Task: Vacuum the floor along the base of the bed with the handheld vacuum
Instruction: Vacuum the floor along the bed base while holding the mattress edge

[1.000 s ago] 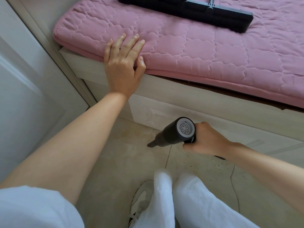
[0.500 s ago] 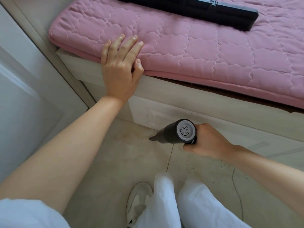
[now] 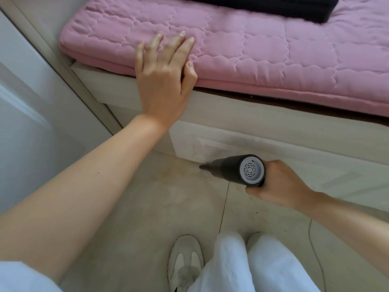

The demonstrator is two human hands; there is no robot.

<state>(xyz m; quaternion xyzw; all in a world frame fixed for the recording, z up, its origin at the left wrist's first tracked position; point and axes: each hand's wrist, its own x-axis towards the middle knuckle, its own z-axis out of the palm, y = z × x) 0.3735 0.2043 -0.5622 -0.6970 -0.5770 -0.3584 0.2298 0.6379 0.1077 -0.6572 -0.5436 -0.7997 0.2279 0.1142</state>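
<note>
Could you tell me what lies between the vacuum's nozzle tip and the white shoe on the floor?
In the head view, only bare beige floor tile with a grout line separates the dark grey handheld vacuum's tip from the white shoe.

Your handheld vacuum (image 3: 233,169) is a dark grey cylinder with a pale grey vented end cap facing you. It lies nearly level, its narrow nozzle tip low over the beige tiled floor (image 3: 147,207), right beside the base of the bed (image 3: 273,127), a whitish frame under a pink quilted mattress pad.
</note>
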